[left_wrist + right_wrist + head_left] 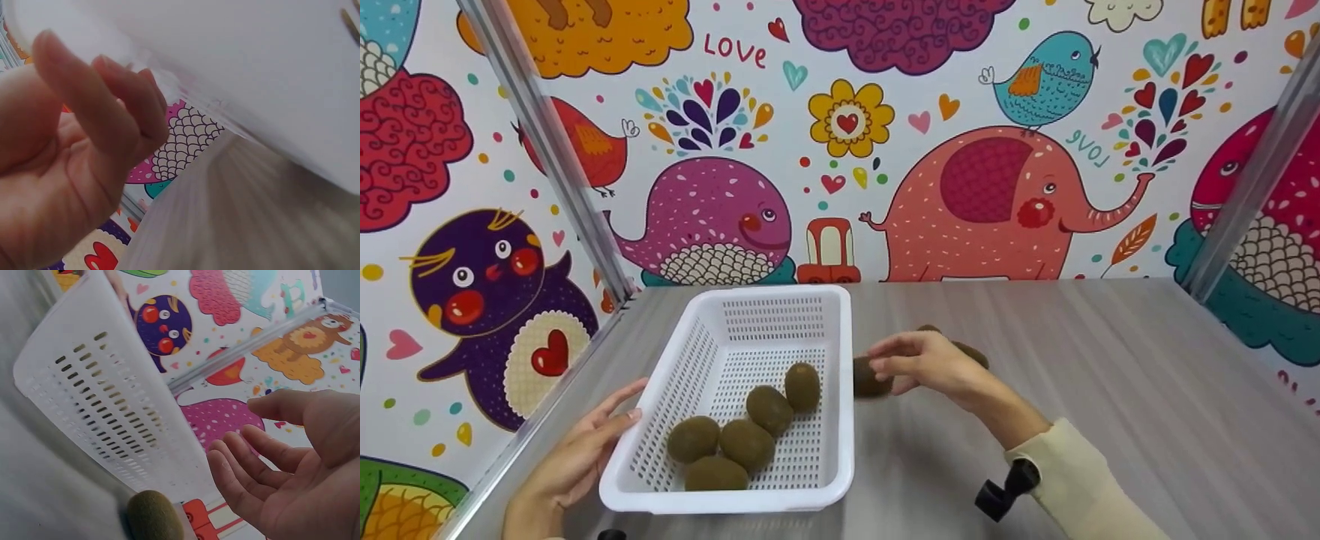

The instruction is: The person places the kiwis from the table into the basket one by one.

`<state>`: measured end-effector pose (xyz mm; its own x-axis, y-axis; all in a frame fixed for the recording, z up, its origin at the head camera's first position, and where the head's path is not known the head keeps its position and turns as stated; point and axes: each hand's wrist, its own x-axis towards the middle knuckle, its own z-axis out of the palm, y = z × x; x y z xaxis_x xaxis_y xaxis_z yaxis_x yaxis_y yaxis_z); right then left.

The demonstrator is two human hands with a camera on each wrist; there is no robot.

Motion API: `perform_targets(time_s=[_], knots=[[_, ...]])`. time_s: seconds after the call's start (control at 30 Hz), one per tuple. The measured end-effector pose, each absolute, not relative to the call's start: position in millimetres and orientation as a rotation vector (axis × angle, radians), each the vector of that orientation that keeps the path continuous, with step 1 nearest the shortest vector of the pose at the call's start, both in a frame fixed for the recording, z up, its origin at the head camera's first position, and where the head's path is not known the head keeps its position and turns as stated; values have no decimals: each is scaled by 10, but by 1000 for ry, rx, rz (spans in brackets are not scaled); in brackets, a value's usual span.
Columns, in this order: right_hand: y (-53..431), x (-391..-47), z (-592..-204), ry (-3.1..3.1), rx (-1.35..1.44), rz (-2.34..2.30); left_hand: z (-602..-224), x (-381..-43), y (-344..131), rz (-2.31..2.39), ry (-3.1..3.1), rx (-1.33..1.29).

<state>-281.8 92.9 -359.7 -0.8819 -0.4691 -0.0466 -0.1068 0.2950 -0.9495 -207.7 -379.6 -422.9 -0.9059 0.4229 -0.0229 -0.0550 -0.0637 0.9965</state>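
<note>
My left hand [581, 446] touches the left rim of a white plastic basket [847, 420], its fingertips at the outer edge. The left wrist view shows the left hand [95, 129] with loosely bent fingers beside the basket wall [236, 62]. Several brown kiwis [747, 444] lie inside, toward the near end. Just right of the basket, my right hand [934, 367] hovers over a kiwi [870, 379] on the table. In the right wrist view, the right hand [281, 472] has relaxed fingers with nothing between them, apart from the kiwi [153, 517] by the basket.
Two more kiwis, one at the back [928, 328] and one at the right [973, 354], are partly hidden behind the right hand. A grey wood-grain table [1110, 360] carries everything. Metal posts [1252, 180] and a cartoon-printed wall [840, 45] bound it.
</note>
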Motion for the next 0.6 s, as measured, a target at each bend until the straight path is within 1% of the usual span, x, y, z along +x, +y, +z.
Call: perform_targets(time_s=[0.33,0.6], knots=[[1285,-2925,-3778,2426,-470,-1633,-4222,-2089,-3790,2025,1874,418],[1475,-3054,-3954,2548,-516,-1730,-4225,-2086,-3806,2033,1868,414]])
